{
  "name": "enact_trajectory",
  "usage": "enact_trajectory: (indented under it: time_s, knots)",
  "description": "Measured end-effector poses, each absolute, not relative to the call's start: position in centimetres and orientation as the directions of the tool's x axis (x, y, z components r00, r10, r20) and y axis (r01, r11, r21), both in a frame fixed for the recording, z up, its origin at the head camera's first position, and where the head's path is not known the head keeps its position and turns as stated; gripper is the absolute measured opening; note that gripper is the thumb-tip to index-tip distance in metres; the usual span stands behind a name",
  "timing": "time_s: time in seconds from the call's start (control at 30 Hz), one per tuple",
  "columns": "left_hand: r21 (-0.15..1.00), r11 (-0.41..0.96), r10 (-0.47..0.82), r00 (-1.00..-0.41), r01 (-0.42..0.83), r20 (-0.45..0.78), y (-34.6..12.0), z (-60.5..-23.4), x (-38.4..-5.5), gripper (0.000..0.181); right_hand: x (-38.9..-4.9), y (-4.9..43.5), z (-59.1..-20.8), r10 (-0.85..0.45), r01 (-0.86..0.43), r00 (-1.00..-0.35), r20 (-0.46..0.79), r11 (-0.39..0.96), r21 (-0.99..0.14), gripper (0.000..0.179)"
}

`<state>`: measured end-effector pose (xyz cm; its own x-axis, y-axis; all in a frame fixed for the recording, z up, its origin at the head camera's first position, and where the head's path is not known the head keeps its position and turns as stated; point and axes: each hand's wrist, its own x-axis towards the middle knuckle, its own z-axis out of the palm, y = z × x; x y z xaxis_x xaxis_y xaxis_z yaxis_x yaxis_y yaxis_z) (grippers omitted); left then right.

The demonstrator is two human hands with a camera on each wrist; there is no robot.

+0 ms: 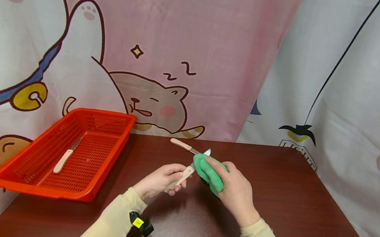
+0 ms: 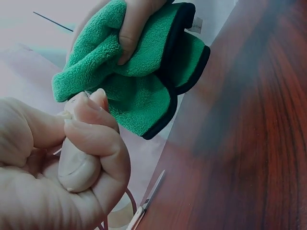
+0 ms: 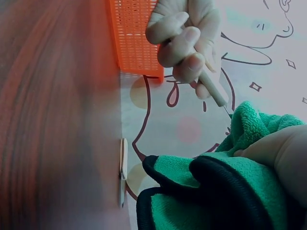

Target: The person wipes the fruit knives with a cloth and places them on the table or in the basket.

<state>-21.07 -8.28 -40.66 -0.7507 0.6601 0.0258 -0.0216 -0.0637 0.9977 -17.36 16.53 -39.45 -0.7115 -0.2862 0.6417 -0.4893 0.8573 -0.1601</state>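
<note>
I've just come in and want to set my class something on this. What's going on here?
A person's left hand grips a knife by its pale handle, while the right hand holds a green cloth against its blade, with the tip showing past the cloth. A second knife lies on the dark table beyond the hands, and a third knife lies in the red basket to the left.

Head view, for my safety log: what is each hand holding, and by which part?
The left hand grips a knife by its handle; the right hand grips a green cloth by its bunched folds.
</note>
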Motion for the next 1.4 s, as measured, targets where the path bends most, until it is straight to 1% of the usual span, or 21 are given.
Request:
enact_trajectory:
  time_s: [0.3, 0.67, 0.9, 1.17, 1.4]
  knots:
    - [0.998, -0.057, 0.660, -0.751, -0.008, 0.032, -8.4, -40.8, -21.0, 0.018, -17.8, 17.2, -39.0, -0.245, -0.467, -0.713, 0.657, 0.865, -0.184, 0.087]
    - [0.999, -0.051, 0.647, -0.762, 0.009, 0.040, -8.3, -41.0, -20.9, 0.017, -17.8, 17.9, -38.6, -0.221, -0.425, -0.760, 0.611, 0.880, -0.212, 0.088]
    - [0.999, -0.044, 0.641, -0.766, 0.009, 0.035, -8.2, -41.1, -20.8, 0.018, -17.9, 18.2, -38.6, -0.213, -0.424, -0.754, 0.622, 0.880, -0.214, 0.087]
    - [0.999, -0.052, 0.623, -0.782, -0.008, 0.026, -8.1, -41.2, -20.9, 0.020, -18.0, 19.0, -38.3, -0.171, -0.397, -0.756, 0.631, 0.887, -0.236, 0.087]
    - [0.998, -0.062, 0.602, -0.798, -0.008, 0.031, -8.3, -41.0, -21.1, 0.022, -17.9, 19.4, -37.8, -0.155, -0.400, -0.737, 0.658, 0.884, -0.241, 0.086]
